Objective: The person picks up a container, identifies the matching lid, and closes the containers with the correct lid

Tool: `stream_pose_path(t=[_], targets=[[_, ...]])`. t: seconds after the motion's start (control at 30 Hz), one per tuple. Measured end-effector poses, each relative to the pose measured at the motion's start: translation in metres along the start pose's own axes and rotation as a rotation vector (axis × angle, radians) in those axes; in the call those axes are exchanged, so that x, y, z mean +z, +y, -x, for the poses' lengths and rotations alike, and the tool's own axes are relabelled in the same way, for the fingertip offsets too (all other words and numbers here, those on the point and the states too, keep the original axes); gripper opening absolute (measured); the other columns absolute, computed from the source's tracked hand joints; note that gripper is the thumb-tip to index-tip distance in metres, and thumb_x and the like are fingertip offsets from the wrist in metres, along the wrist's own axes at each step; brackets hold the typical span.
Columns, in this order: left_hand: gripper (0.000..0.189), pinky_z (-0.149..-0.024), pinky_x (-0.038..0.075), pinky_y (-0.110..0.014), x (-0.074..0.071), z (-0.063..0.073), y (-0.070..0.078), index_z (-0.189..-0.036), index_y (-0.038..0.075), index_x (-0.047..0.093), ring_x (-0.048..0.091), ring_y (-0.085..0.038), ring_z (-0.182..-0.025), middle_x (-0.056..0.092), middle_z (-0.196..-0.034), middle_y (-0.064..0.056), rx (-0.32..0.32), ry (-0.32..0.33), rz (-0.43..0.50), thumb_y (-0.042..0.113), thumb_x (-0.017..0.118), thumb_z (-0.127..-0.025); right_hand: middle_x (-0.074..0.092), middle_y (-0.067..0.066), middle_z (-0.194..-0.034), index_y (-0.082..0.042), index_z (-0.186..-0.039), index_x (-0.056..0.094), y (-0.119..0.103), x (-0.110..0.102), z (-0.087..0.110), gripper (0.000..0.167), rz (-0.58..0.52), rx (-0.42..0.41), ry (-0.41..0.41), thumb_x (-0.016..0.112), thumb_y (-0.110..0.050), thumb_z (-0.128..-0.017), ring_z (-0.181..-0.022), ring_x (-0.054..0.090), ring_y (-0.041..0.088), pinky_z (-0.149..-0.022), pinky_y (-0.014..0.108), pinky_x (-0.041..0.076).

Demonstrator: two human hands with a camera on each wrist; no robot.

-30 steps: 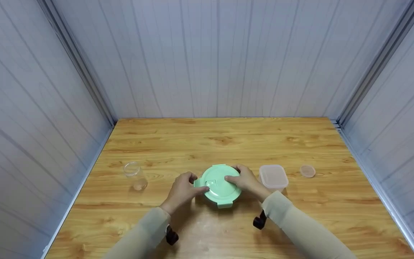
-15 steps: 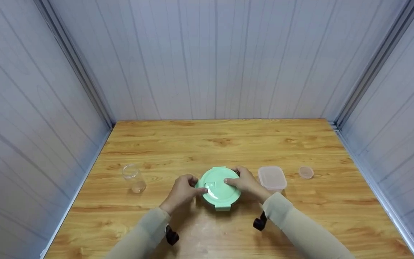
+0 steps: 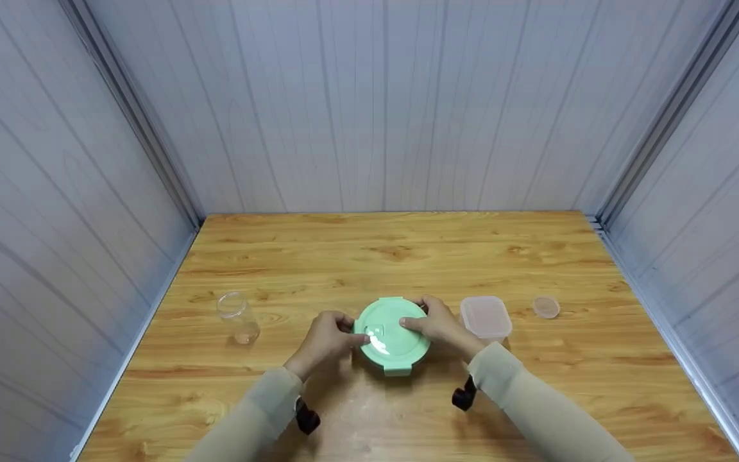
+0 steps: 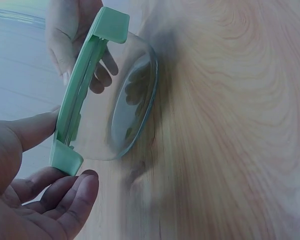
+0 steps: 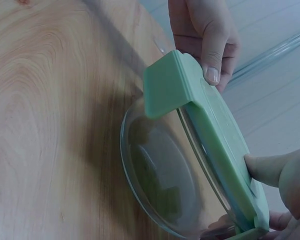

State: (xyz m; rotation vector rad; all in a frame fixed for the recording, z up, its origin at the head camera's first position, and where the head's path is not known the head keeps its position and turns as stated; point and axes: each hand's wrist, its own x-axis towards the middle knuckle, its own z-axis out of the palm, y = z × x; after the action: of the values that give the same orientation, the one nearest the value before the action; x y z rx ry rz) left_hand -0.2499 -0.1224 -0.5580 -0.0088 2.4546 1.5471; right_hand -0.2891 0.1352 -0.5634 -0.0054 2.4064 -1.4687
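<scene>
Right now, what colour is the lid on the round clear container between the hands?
The lid is light green, best seen in the head view.

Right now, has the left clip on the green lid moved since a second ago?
Yes. In the head view, judged against the lid, the clip has folded inward and down.

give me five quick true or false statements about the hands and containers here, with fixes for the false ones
1. The left hand holds the green lid by its edge. True.
2. What sits under that lid is opaque. False: it is a clear bowl.
3. A square container sits between the right hand and a small round disc. True.
4. The right hand touches nothing. False: its thumb is on the lid.
5. A clear jar stands to the left of the left hand. True.
</scene>
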Motion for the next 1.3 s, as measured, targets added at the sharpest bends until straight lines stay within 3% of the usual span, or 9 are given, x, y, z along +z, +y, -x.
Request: stream_pose_path(t=[0.53, 0.87, 1.03, 1.3], targets=[[0.026, -0.081, 0.057, -0.029, -0.0013, -0.0021, 0.0001, -0.106, 0.007, 0.078, 0.066, -0.020, -0.094, 0.075, -0.103, -0.007, -0.042, 0.001, 0.015, 0.018, 0.092, -0.088, 0.066, 0.017, -0.123, -0.001, -0.130, 0.064, -0.0014, 0.0005, -0.0009, 0.038, 0.015, -0.004, 0.019, 0.080, -0.017, -0.100, -0.108, 0.064, 0.024, -0.079, 0.028, 0.060], [0.026, -0.082, 0.058, -0.030, 0.0007, -0.0010, -0.0017, -0.107, 0.005, 0.079, 0.067, -0.019, -0.094, 0.076, -0.103, -0.008, -0.006, 0.011, 0.011, 0.017, 0.091, -0.088, 0.064, 0.016, -0.123, -0.003, -0.127, 0.064, 0.0003, 0.0013, 0.0003, 0.033, -0.022, 0.010, 0.009, 0.079, -0.017, -0.101, -0.105, 0.063, 0.024, -0.075, 0.027, 0.059], [0.030, -0.080, 0.061, -0.030, 0.0003, -0.0025, -0.0045, -0.110, 0.001, 0.078, 0.069, -0.019, -0.092, 0.077, -0.103, -0.010, 0.007, 0.000, 0.037, 0.016, 0.092, -0.088, 0.065, 0.016, -0.122, -0.002, -0.130, 0.064, 0.0005, 0.0007, -0.0005, 0.036, 0.010, 0.005, 0.003, 0.078, -0.019, -0.102, -0.103, 0.064, 0.023, -0.075, 0.028, 0.060], [0.028, -0.078, 0.060, -0.028, -0.0001, -0.0036, -0.0055, -0.108, 0.001, 0.078, 0.068, -0.019, -0.092, 0.075, -0.103, -0.011, -0.004, 0.000, 0.056, 0.015, 0.091, -0.088, 0.064, 0.016, -0.123, -0.002, -0.131, 0.063, 0.0003, 0.0010, -0.0002, 0.038, 0.015, 0.009, 0.007, 0.078, -0.021, -0.102, -0.105, 0.062, 0.024, -0.076, 0.027, 0.058]])
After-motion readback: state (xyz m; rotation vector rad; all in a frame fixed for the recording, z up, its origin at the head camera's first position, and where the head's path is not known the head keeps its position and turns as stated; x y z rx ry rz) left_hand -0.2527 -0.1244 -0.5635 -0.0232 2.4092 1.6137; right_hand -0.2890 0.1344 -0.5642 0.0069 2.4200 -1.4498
